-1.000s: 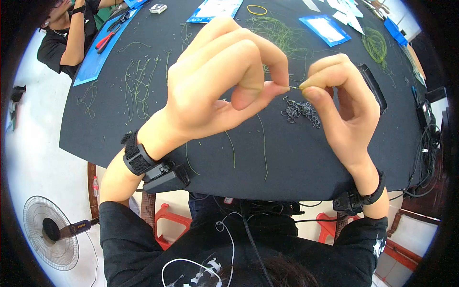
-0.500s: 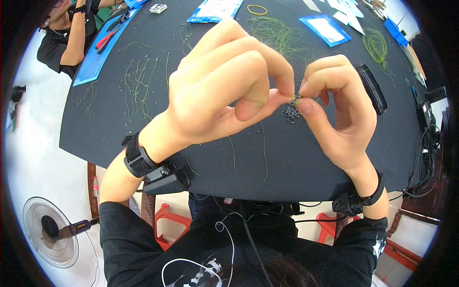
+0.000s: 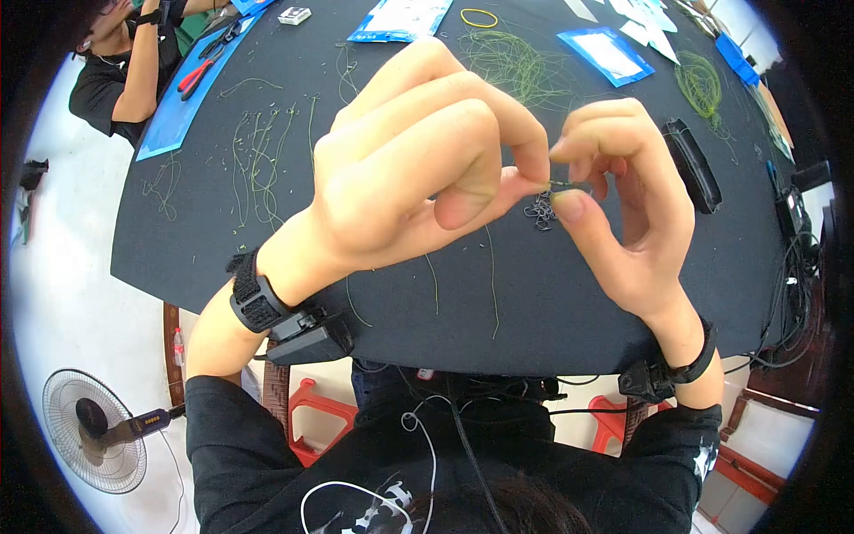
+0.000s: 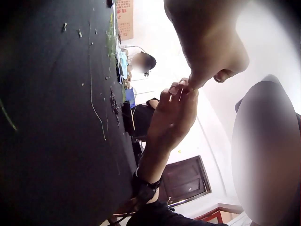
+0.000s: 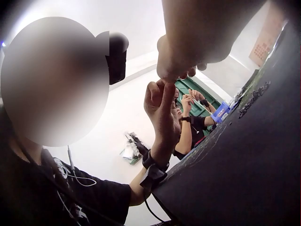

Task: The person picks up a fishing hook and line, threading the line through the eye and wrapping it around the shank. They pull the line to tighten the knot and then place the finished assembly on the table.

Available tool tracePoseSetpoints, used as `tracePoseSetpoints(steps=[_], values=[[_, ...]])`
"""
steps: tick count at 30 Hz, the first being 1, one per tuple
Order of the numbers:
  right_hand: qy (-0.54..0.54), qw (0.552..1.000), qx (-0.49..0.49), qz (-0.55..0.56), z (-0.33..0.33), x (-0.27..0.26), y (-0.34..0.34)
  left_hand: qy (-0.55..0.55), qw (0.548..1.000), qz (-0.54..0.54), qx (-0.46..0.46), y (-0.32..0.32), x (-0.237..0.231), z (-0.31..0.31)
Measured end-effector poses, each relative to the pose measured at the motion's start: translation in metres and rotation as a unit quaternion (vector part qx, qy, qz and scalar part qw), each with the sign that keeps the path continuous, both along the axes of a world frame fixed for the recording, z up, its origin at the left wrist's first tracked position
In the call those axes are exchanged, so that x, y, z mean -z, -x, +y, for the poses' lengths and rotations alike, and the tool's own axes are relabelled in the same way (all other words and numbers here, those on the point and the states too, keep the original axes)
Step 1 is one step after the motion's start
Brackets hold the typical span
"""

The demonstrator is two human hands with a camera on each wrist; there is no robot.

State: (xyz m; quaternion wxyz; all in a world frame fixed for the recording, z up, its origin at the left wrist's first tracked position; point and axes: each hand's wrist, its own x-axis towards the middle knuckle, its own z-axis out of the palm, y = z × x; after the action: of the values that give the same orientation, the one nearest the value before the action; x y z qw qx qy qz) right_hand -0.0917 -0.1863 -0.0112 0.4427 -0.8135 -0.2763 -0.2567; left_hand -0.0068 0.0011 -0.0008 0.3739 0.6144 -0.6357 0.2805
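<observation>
In the head view, my left hand (image 3: 409, 160) pinches a thin green line (image 3: 559, 183) between thumb and index finger, with a short dark piece extending right from it. My right hand (image 3: 636, 200) surrounds that piece, its thumb below and index finger above, visibly apart. Whether its other bent fingers touch the piece is unclear. Beneath the fingertips lies a partly hidden pile of small dark metal pieces (image 3: 539, 212). Both wrist views show the hands meeting at the fingertips, the left hand (image 5: 162, 110) and the right hand (image 4: 174, 115), but the tiny piece is indistinct.
Tangled green line (image 3: 516, 67) lies beyond my hands, with a coil (image 3: 699, 84) farther right. Blue-edged packets (image 3: 608, 55), a black case (image 3: 692, 165) and red-handled pliers (image 3: 194, 80) rest on the dark table (image 3: 569, 303). Another person (image 3: 116, 89) is at upper left.
Both hands have lowered slightly from their position one second ago. My right thumb and index finger have parted around the small piece, while my left hand keeps its pinch.
</observation>
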Motion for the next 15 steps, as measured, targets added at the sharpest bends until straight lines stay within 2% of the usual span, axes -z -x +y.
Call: tracePoseSetpoints(steps=[15], values=[[-0.017,0.995,0.007,0.099,0.0005,-0.0017,0.0046,-0.003,1.000,-0.002,0.000,-0.0016,0.0032,-0.0032]])
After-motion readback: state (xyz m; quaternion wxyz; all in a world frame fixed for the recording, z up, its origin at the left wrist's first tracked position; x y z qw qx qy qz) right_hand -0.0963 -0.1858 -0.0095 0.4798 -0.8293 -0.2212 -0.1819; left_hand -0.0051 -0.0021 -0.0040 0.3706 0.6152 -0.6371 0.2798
